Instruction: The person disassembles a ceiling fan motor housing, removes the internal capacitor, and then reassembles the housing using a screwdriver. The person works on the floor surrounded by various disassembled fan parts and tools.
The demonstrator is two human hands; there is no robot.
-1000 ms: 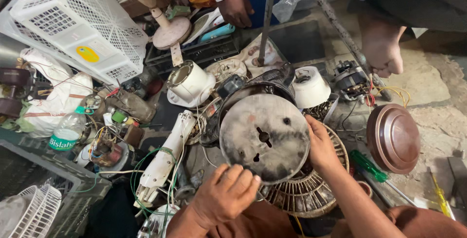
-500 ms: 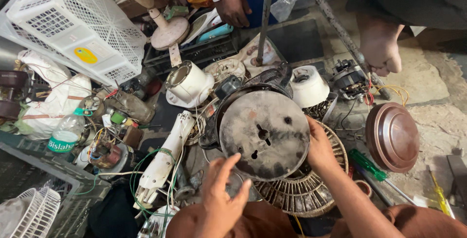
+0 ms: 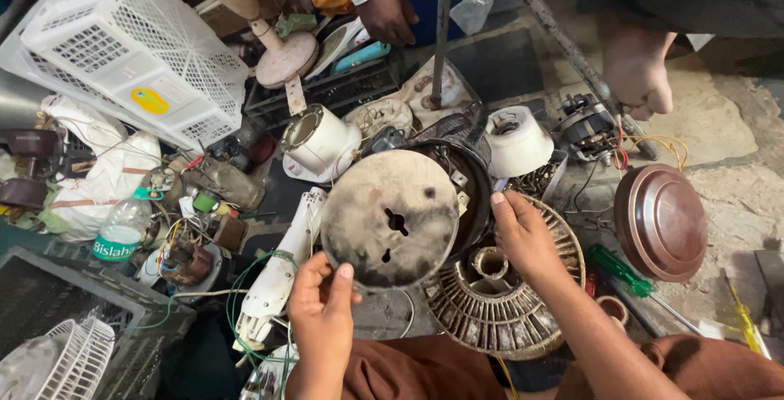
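Round dusty metal cover (image 3: 390, 218) at frame centre, tilted up, seated against dark motor housing (image 3: 465, 179); not yet lifted clear. Left hand (image 3: 322, 306) pinches cover rim at 7 o'clock. Right hand (image 3: 523, 236) grips housing edge at 3 o'clock. Ribbed rotor (image 3: 498, 310) lies below. Housing interior hidden behind cover; fasteners not discernible.

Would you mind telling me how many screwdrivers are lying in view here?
2: a green-handled screwdriver right of the finned metal ring, and a yellow-handled screwdriver near the right edge. More may be hidden in the clutter.
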